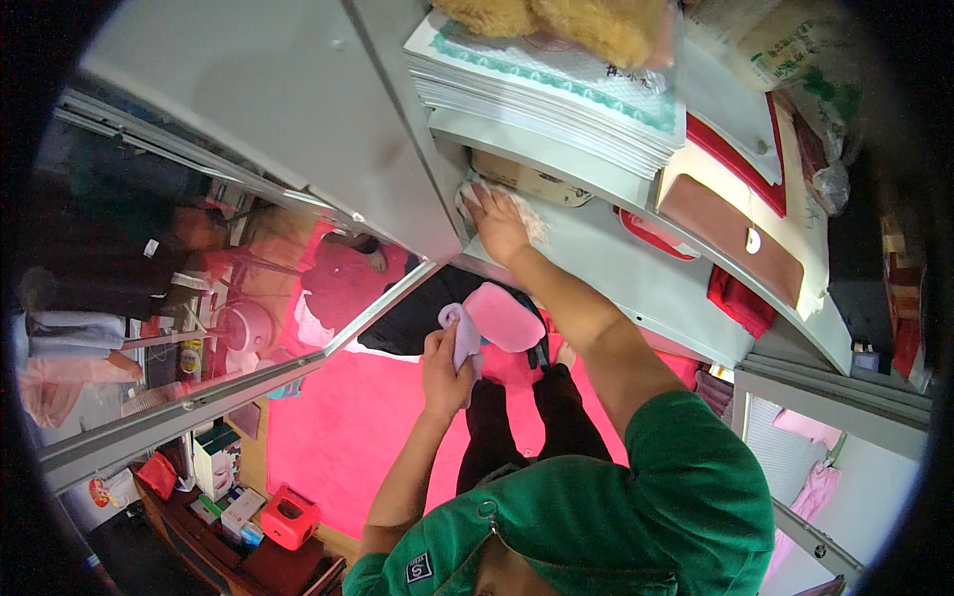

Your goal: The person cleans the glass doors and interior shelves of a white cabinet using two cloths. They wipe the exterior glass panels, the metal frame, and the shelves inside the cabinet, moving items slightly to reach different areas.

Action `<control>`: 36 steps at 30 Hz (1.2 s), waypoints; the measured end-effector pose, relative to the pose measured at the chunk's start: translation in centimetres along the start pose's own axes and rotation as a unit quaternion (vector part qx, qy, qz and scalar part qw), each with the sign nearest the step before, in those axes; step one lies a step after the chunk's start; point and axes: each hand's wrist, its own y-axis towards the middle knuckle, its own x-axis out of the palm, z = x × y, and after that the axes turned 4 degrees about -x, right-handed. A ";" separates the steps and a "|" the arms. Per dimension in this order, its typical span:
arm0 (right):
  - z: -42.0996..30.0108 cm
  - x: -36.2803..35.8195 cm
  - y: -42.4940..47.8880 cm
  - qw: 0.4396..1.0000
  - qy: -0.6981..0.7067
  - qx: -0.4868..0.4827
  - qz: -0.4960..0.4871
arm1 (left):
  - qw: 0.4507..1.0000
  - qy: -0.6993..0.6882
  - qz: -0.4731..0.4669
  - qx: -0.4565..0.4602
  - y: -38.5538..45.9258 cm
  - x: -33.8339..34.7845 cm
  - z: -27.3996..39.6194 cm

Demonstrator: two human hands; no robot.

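Note:
My left hand grips a folded lavender cloth in front of my legs, over the pink floor covering. My right hand reaches into a white cabinet and lies with its fingers spread over a pale, fluffy cloth, pressing it onto the lower shelf. Just behind that cloth, at the back of the shelf, lies a beige box or tin with dark markings. Further right on the same shelf are a red and white item and a folded red cloth.
Above my right arm, the upper shelf bears a thick paper stack, a brown folder and plastic bags. A framed glass door stands at left. Below are a pink cushion and a red plastic stool.

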 end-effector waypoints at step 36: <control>9.5 -13.2 -20.3 0.992 -0.054 0.111 -0.034 | 0.957 0.114 0.209 0.164 15.5 15.9 3.7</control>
